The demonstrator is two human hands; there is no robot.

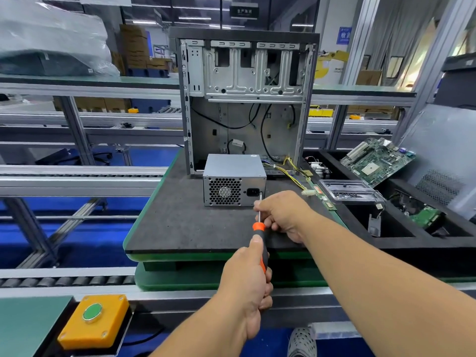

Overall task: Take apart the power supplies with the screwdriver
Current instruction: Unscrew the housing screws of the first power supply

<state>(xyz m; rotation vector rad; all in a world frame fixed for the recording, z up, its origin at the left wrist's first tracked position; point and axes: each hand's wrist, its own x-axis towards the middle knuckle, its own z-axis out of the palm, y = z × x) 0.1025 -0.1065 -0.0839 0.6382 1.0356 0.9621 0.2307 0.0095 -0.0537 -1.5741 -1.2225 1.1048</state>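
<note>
A grey metal power supply [234,179] stands on the dark mat [185,222], its fan grille and power socket facing me. A black-and-orange screwdriver [258,226] points up at the supply's right edge, its tip at a spot beside the socket. My left hand [248,287] is closed around the handle. My right hand [283,213] pinches the thin metal shaft just below the tip. Yellow and black cables [293,173] trail from the supply's back to the right.
An opened, gutted computer case [244,99] stands upright right behind the supply. To the right, black foam bins hold a motherboard [377,161], a clear plastic box [350,190] and a hard drive [423,216]. An orange box with a green button [94,320] sits at the near left beside roller conveyors.
</note>
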